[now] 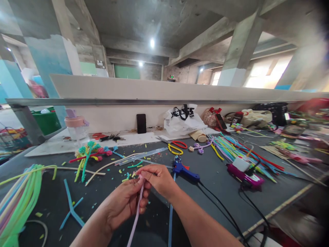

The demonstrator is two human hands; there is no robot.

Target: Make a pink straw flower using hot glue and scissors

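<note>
Above the near middle of the dark table, my left hand [124,202] is closed around a pale pink pipe cleaner [136,219], whose long end hangs down toward me. My right hand [160,180] pinches the upper end of the same stem, and the fingertips of both hands meet there. What shape the tip has is hidden by my fingers. Just right of my right hand lies a blue hot glue gun [186,171] with a black cord. Behind it rest scissors [177,147] with red and yellow handles. Clear glue sticks [145,156] lie beyond my hands.
Bundles of coloured pipe cleaners lie at left [24,202] and right [231,147]. Finished-looking pipe-cleaner flowers [87,154] sit back left. A purple power strip [245,176], a phone [141,123], a pink-lidded cup [77,127] and a white bag [183,120] stand farther off.
</note>
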